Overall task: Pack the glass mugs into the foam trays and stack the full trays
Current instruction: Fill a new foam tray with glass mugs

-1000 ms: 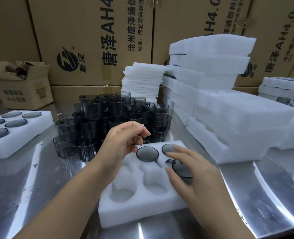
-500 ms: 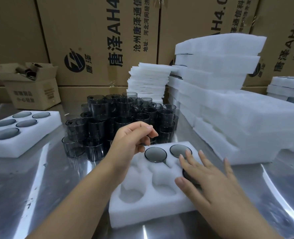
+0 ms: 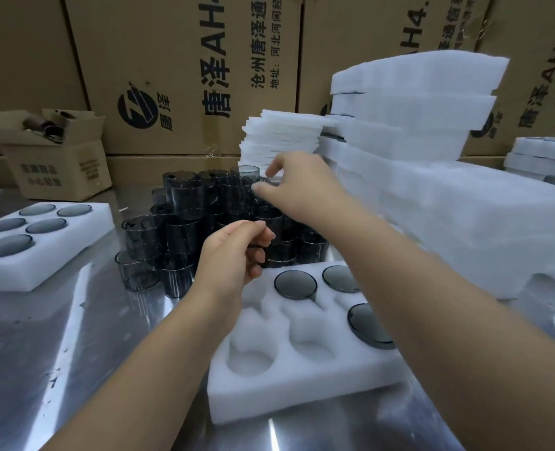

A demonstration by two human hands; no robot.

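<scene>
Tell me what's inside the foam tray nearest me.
Three dark mugs sit in the tray's far and right pockets; the near pockets are empty. The right arm hides its right edge.

Foam tray (image 3: pixel 302 382) nearest (three mugs (image 3: pixel 295 284) in it), mug pile (image 3: pixel 185 203) behind, second tray (image 3: pixel 42 271) left, foam stacks (image 3: pixel 432 206) right
</scene>
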